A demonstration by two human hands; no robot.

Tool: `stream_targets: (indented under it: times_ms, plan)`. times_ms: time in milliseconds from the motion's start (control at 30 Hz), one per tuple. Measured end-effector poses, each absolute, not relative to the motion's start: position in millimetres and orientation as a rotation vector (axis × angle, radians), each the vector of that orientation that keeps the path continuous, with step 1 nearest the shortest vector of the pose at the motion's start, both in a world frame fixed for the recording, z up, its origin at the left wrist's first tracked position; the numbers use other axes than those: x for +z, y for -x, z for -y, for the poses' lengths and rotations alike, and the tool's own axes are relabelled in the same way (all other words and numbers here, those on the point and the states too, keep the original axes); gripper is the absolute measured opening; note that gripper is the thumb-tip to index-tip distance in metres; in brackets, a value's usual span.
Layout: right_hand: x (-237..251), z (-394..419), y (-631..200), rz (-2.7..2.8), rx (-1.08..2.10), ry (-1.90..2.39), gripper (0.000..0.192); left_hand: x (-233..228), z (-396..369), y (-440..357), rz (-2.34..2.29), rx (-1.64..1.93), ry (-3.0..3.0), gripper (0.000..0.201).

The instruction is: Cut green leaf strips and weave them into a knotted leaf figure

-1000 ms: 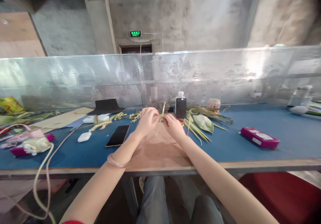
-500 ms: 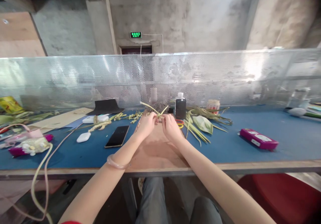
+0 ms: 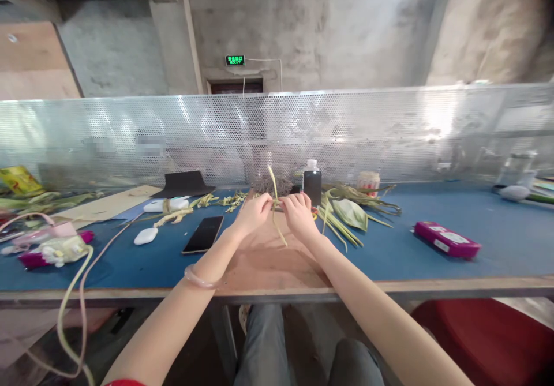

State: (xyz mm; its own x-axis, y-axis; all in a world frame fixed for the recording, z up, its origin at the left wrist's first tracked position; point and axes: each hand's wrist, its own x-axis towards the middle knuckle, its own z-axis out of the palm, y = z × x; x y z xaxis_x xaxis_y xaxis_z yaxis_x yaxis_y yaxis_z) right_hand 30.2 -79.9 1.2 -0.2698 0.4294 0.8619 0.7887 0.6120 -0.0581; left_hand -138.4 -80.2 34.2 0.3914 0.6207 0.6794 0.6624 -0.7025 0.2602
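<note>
My left hand and my right hand meet over a brown board on the blue table. Both pinch the same thin green leaf strip, which sticks up between them and trails down toward the board. A bangle circles my left wrist. Loose leaf strips and a broad green leaf lie just right of my right hand. A dark bottle with a white cap stands behind my hands.
A black phone, a white earbud case and cut leaf bits lie to the left. A pink box is at right. A perforated metal screen backs the table. A cable hangs off the left front edge.
The strip ends, splayed sideways above my hands half a second ago, now stand upright with one end trailing down. My hands have stayed close together over the board.
</note>
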Motion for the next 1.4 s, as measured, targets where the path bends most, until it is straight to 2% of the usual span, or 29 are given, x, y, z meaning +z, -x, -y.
stream_targets:
  times_ms: [333,1100,1333,1400]
  plan:
    - [3.7,80.3,-34.8,2.050,-0.314,0.904,0.021,40.0,80.9,142.4,1.174,-1.279,2.653,0.017]
    - [4.5,88.2,-33.9,1.987,-0.202,0.953,0.023,40.1,80.2,143.0,1.190,-1.358,2.782,0.022]
    - [5.7,84.4,-38.2,1.977,-0.245,0.886,0.047,40.7,75.1,143.4,1.171,-1.307,2.753,0.018]
    - [7.8,83.6,-42.2,1.979,-0.294,0.879,0.046,42.4,73.9,144.0,1.149,-1.262,2.749,0.018]
